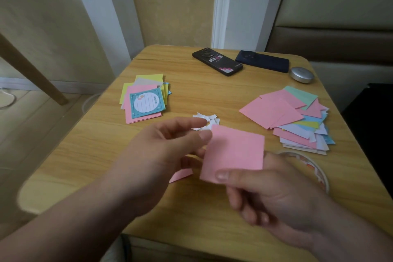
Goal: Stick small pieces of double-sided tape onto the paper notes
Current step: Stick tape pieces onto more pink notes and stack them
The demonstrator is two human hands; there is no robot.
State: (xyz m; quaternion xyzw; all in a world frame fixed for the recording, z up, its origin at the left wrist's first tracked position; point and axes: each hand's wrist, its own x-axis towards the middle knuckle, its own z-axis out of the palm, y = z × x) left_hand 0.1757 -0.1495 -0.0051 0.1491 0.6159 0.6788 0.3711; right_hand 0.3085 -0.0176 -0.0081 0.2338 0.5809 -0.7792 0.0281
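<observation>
Note [234, 151], pink, near-square, tilts slightly clockwise; right hand [276, 195] pinches its lower-left corner; left hand [165, 147] thumb touches the upper-left corner, grip unclear.

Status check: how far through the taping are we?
Done, likely: the white scraps suggest several pieces applied. In hand: right hand pinches pink note, left hand at its corner. Left: unclear whether left pile or right pile is the untaped one.

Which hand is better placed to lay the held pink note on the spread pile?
Probably the right hand: it pinches the pink note at its lower edge, and the spread pile lies on its side. The left hand is only at a corner.
</observation>
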